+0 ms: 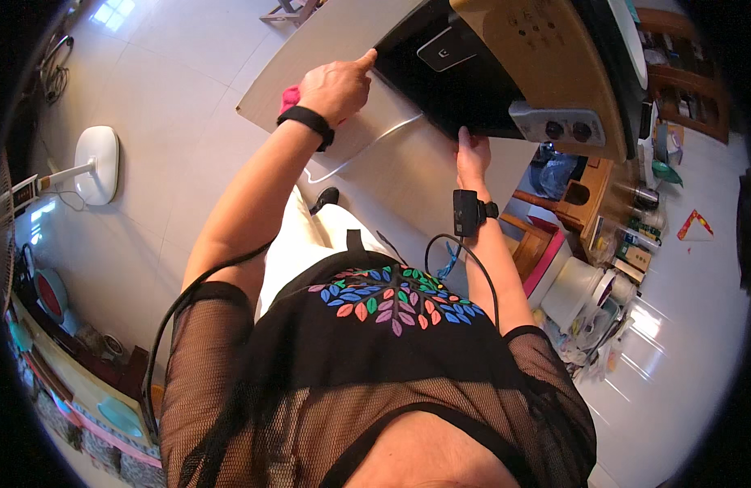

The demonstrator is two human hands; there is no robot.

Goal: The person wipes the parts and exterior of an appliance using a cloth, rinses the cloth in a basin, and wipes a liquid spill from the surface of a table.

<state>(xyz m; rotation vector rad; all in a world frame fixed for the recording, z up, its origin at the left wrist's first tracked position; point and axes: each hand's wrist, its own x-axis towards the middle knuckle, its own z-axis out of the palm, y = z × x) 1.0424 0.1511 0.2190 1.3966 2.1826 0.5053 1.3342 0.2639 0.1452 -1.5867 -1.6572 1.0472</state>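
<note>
A black flat panel (436, 91), maybe a computer or monitor housing, lies before me on a pale tabletop (332, 49). A light-edged plate (446, 49) with an emblem is set in its face. My left hand (335, 88) is curled around a pink cloth (290, 96), mostly hidden under the palm. Its extended finger touches the panel's left corner. My right hand (474, 155) holds the near edge, thumb on top, the other fingers largely hidden beneath. From under that edge a white cable (366, 146) runs down to the left.
A brown panel (537, 55) with a grey two-holed block (558, 125) adjoins the black one. A white-based stand (98, 165) is on the tiled floor at left. Wooden furniture (586, 207), tubs (573, 280) and bags crowd the right. Black cables run along both my arms.
</note>
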